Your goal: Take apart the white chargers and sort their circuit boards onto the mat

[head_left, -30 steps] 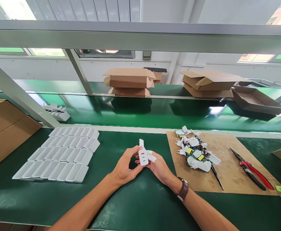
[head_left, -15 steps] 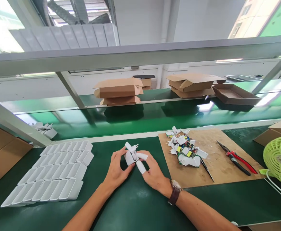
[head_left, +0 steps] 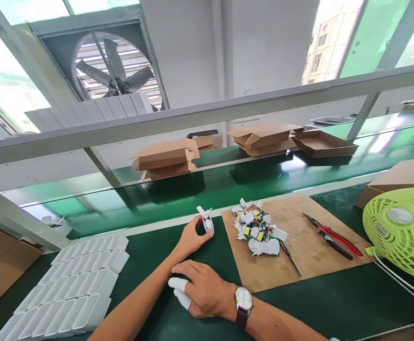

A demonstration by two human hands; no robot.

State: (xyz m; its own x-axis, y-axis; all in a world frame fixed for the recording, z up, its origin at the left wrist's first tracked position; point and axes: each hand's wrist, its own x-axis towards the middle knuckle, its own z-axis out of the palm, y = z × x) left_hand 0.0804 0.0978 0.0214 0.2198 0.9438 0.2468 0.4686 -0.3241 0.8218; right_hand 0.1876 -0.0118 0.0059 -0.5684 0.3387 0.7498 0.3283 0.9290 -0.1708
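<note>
My left hand [head_left: 193, 237] grips a small white plastic housing [head_left: 208, 225] between thumb and fingers, above the green mat. Its open end faces me, and a white piece sticks out of the top. Nearer to me, my right hand [head_left: 207, 289] is beside my left forearm, white covers on two fingertips, the fingers apart and nothing seen in them. To the right of both hands, a pile of circuit boards with white plastic parts [head_left: 258, 227] lies on a brown board [head_left: 274, 277].
Rows of white plastic trays or shells [head_left: 75, 289] stand at the left. On the brown board are red-and-black pliers [head_left: 330, 237] and tweezers [head_left: 291, 259]. A green fan [head_left: 401, 232] stands at the right. Cardboard boxes [head_left: 167, 158] sit behind the white frame rail [head_left: 199, 113].
My right hand has let go of the white housing and moved down and left towards my forearm. My left hand has carried the housing slightly right. The view has tilted up and turned right.
</note>
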